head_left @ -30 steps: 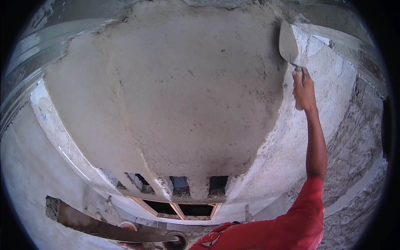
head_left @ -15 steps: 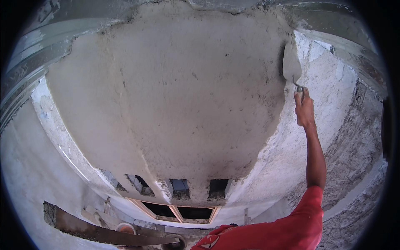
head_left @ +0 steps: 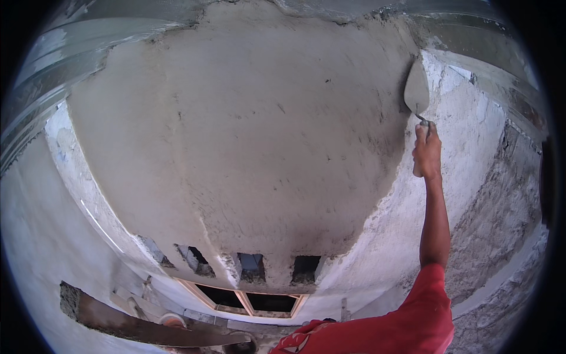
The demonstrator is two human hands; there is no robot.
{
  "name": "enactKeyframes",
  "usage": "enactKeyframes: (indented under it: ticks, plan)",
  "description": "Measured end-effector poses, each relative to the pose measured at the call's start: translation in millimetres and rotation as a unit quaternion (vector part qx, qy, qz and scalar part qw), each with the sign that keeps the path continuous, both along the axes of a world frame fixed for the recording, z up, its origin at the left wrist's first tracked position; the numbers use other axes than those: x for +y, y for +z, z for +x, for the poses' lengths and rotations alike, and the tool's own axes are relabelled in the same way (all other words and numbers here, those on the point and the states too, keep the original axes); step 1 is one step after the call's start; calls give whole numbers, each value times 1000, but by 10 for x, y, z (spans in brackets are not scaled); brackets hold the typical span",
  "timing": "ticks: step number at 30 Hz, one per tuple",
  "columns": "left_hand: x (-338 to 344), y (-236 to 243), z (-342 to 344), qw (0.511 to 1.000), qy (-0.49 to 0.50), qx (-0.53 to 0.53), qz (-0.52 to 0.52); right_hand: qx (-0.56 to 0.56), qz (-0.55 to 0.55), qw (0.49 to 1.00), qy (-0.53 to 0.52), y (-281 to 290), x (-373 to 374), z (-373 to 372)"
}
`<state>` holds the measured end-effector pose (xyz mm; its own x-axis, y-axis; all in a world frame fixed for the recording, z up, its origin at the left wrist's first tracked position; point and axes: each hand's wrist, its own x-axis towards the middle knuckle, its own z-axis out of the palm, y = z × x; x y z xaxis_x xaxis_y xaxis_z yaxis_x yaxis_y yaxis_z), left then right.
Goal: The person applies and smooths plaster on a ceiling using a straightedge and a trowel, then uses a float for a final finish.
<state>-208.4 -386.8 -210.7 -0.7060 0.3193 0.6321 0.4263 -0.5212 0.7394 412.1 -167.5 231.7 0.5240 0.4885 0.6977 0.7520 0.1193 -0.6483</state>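
My right hand (head_left: 427,152) is closed round the handle of a trowel at upper right, my arm raised in a red sleeve (head_left: 424,298). The trowel's leaf-shaped grey blade (head_left: 417,88) lies flat against the grey plastered wall (head_left: 259,135), right at its right edge, where a rough white strip (head_left: 454,147) begins. Dark scuffs and small marks show on the plaster. My left hand is not in view.
Several square openings (head_left: 250,265) pierce the lower wall, with a wood-framed window (head_left: 271,301) below them. A rusty board or beam (head_left: 124,317) juts across the lower left over partly hidden round containers (head_left: 173,321). Grey bands (head_left: 76,41) run along the top edge.
The trowel and my right hand have moved down from near the top edge, staying along the plaster's right border. The view has shifted slightly.
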Motion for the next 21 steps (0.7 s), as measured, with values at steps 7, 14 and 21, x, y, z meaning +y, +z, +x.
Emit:
enactKeyframes:
  ticks: [7, 14, 21]
  plan:
    - [-210, -374, -373, 912, 232, 244, -233, -87, 17, 991, 105, 760, 201, -803]
    - [-316, 374, 96, 911, 265, 176, -264, -117, -31, 991, 62, 1005, 195, -1005]
    - [-306, -71, -34, 949, 253, 136, -127, -209, -52, 977, 3, -65, 89, -1072]
